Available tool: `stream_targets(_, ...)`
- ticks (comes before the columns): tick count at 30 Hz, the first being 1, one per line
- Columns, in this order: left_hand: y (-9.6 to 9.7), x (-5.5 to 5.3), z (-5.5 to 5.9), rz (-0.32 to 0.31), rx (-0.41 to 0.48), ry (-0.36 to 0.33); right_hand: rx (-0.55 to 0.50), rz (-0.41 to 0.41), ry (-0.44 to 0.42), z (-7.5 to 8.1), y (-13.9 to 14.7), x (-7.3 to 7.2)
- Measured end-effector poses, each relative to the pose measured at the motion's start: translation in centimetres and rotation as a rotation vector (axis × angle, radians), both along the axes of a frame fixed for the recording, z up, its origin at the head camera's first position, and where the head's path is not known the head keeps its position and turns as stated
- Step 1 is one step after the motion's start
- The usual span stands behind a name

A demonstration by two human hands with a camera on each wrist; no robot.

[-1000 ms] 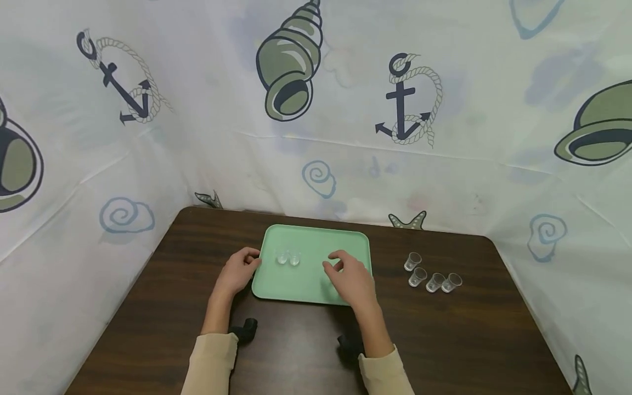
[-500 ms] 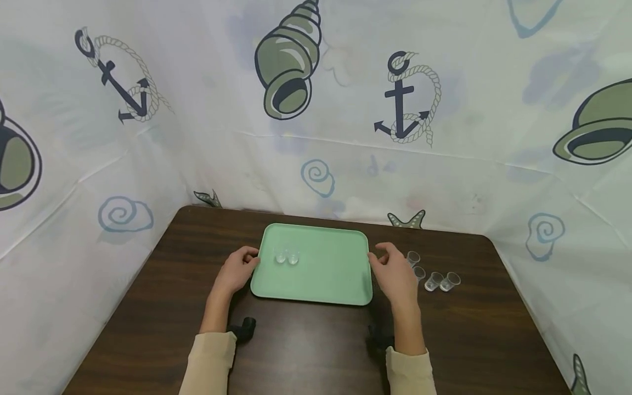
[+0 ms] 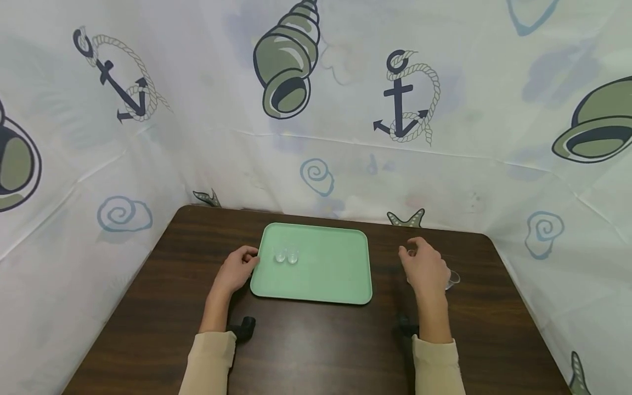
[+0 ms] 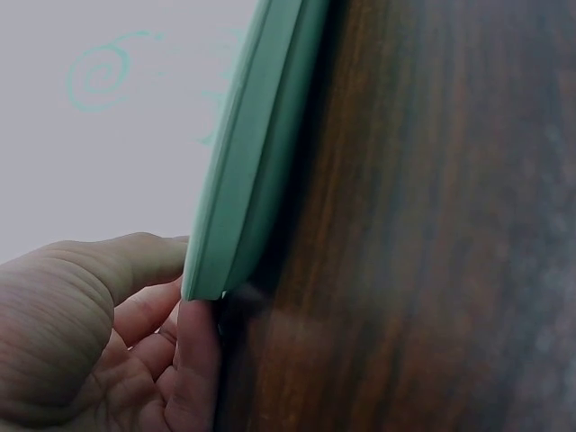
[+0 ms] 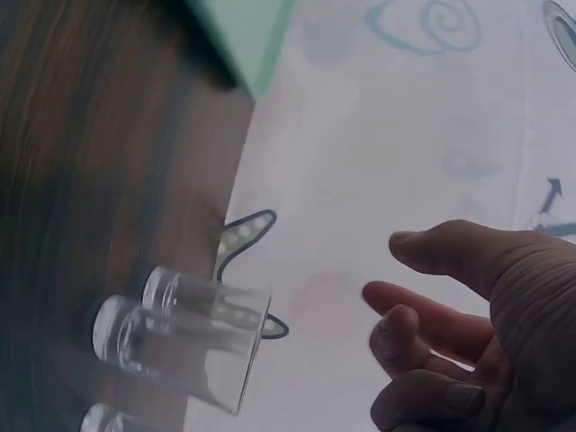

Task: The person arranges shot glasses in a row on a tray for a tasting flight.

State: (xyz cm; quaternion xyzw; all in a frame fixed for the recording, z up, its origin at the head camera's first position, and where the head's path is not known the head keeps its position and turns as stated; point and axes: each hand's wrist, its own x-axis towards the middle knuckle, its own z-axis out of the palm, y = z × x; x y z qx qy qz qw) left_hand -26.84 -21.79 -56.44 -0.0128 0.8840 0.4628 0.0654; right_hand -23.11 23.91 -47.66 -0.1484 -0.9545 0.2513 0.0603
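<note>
Fingers (image 4: 196, 364) of your left hand (image 3: 237, 271) pinch the left rim of the tray (image 3: 331, 274), which carries two cups (image 3: 293, 257) side by side on its left half. Right of the tray, your right hand (image 3: 425, 270) hangs near more cups (image 5: 175, 346) standing on the table (image 3: 306, 343), its bare thumb and fingertips parted by a modest gap.
</note>
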Motion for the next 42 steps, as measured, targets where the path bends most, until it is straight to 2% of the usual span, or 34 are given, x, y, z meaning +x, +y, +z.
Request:
stream_targets(7, 0.1, 0.1, -0.3, 0.001, -0.009, -0.001, 0.101, 0.018, -0.005, -0.6, 1.4, -1.1)
stream_targets(11, 0.0, 0.2, -0.3, 0.007, -0.017, -0.003, 0.117, 0.03, -0.044, -0.5, 1.9, -1.4)
stream_targets(23, -0.1, 0.3, -0.1, 0.009, -0.012, -0.012, 0.096, 0.074, -0.15, -0.7, 2.5, -1.5)
stream_targets(30, 0.1, 0.3, 0.0, 0.016, 0.0, -0.005, 0.072, 0.044, -0.13, -1.0, 2.6, -1.7)
stream_targets(42, 0.2, 0.0, 0.0, 0.013, 0.001, 0.0, 0.079, 0.03, -0.174, -1.3, 3.3, -2.2)
